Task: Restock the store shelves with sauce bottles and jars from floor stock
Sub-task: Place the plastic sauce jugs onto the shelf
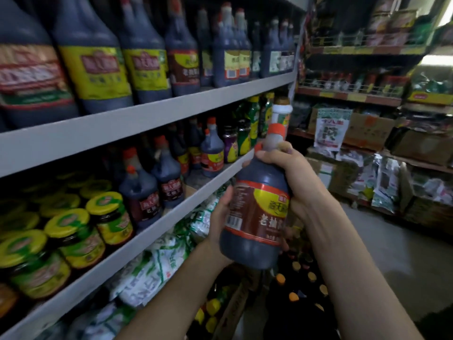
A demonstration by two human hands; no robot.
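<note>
Both my hands hold a dark sauce bottle point(259, 209) with an orange cap and a red-and-yellow label, tilted slightly in front of the middle shelf. My left hand point(220, 217) cups its lower side from the left. My right hand point(286, 168) wraps its shoulder and neck. The middle shelf point(137, 231) carries matching dark bottles point(169, 177) with a gap beside them, and yellow-lidded jars point(71, 231) to the left. Below my arms, floor stock bottles point(296, 283) with orange and yellow caps stand in an open box.
The top shelf holds large dark sauce jugs point(93, 69). White-and-green bags point(157, 263) fill the bottom shelf. Green bottles point(252, 123) stand at the shelf's far end. Across the aisle, cardboard boxes point(367, 128) and packets crowd other racks; grey floor point(392, 253) lies to the right.
</note>
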